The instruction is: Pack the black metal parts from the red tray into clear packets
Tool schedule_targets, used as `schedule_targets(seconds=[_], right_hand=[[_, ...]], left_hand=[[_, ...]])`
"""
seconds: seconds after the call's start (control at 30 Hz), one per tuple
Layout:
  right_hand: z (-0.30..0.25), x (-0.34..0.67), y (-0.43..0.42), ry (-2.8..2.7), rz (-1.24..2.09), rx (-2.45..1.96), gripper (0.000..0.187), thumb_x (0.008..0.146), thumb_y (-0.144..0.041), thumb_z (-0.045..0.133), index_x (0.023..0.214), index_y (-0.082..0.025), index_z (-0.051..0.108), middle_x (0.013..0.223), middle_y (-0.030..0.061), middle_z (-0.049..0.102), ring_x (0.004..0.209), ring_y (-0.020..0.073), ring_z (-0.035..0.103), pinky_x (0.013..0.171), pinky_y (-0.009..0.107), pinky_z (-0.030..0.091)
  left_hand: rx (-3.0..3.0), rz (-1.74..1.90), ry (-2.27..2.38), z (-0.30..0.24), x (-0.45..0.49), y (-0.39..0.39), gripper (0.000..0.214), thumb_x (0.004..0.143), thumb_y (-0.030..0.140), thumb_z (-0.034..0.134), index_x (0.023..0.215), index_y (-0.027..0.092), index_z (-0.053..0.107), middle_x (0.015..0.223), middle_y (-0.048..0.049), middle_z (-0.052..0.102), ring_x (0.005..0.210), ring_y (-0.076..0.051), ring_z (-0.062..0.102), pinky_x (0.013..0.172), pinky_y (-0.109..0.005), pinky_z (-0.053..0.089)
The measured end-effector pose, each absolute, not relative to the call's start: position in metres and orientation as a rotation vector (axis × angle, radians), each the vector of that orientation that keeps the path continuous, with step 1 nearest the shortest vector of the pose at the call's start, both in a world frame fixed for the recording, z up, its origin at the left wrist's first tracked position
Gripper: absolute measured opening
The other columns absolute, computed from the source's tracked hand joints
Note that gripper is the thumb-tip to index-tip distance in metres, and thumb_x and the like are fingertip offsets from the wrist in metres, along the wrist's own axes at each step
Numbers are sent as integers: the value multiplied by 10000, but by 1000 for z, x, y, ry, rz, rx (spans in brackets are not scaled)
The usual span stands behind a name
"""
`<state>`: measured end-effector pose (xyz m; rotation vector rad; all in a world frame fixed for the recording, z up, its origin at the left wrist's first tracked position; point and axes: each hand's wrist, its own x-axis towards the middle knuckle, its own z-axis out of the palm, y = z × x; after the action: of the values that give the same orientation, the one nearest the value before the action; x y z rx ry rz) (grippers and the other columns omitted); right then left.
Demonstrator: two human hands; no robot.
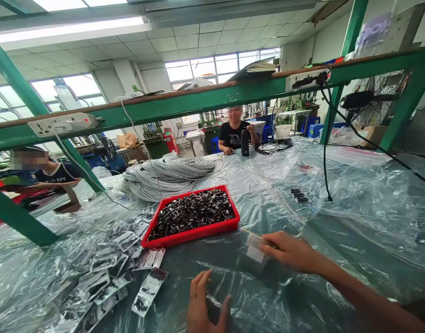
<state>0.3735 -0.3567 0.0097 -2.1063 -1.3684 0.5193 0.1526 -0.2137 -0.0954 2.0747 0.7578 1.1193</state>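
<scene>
My right hand is closed on a small clear plastic pack with a whitish patch; a thin pale strip sticks out past the fingers. Blur hides the pack's details. In the lower middle, my left hand holds nothing, its thumb and fingers spread above the plastic sheet. Beyond both hands stands a red tray heaped with small black and metallic parts. Left of my left hand lie several flat, shiny clear packs, some overlapping in a loose pile.
Crinkled clear sheeting covers the green table. A coil of grey cable lies behind the tray. A dark bottle stands near a person across the table. Another person sits far left. A green frame with power strips crosses overhead; a black cord hangs down.
</scene>
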Motion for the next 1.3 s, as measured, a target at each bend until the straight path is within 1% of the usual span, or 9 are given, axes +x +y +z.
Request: schedule_targets(seconds=[0.1,0.17,0.33,0.43,0.5,0.63,0.8,1.0,1.3], right_hand=[[-5,345,-307,-1388,765,-1851,327,923,-336,428,677,-161,554,628,-11,529,588,126,465,554,241,328],[-15,338,-286,-1412,821,-1811,311,915,-331,452,691,-157,578,633,-9,535,585,128,463,560,248,335],[-14,343,-269,-1317,384,-1688,178,841,-320,572,765,-167,623,753,41,620,665,152,514,637,273,380],[-6,342,-257,-1007,778,-1287,308,884,-439,498,758,-178,600,669,5,584,446,83,356,458,239,268],[-4,335,-243,-781,1080,-1000,365,867,-500,514,705,-178,570,594,-30,520,381,52,232,408,230,167],[-9,311,-210,-582,1242,-695,439,802,-525,633,573,-181,485,465,-81,332,394,47,185,404,221,117],[-28,280,-187,-727,1187,-734,468,807,-536,616,534,-172,507,435,-79,313,388,49,207,421,243,125],[-59,259,-190,-679,1199,-755,468,770,-446,597,441,-208,365,424,-77,260,394,60,183,419,276,98],[-55,252,-197,-787,1082,-869,455,787,-419,535,443,-229,306,414,-67,260,413,77,207,442,280,163]], left_hand=[[2211,1005,760,-93,164,-212,619,782,410,638,1335,190,470,1323,-157,536,1197,-315,555,971,-486,484],[2265,914,780,-91,162,-204,576,830,360,582,1359,180,442,1300,-157,547,1200,-298,551,980,-483,476],[2446,652,912,-78,142,-181,565,806,278,592,1353,183,487,1194,-124,598,1105,-295,571,978,-486,454],[2503,573,959,-70,139,-178,580,744,293,679,1294,167,547,1227,-128,584,1162,-322,530,1025,-497,408],[2485,555,1008,-67,140,-178,550,727,339,716,1225,144,588,1207,-138,587,1158,-328,531,1014,-492,415],[2426,587,1043,-70,142,-180,454,720,372,744,1108,163,633,1112,-110,614,1064,-297,584,953,-461,460],[2387,624,1077,-72,142,-182,466,645,366,818,1039,184,650,1038,-81,627,979,-279,607,876,-425,494],[2389,594,1079,-69,144,-183,352,649,334,804,922,185,640,944,-61,627,910,-262,610,808,-387,494],[2361,606,1110,-71,147,-184,299,657,305,773,876,183,610,892,-53,627,864,-249,618,779,-360,469]])
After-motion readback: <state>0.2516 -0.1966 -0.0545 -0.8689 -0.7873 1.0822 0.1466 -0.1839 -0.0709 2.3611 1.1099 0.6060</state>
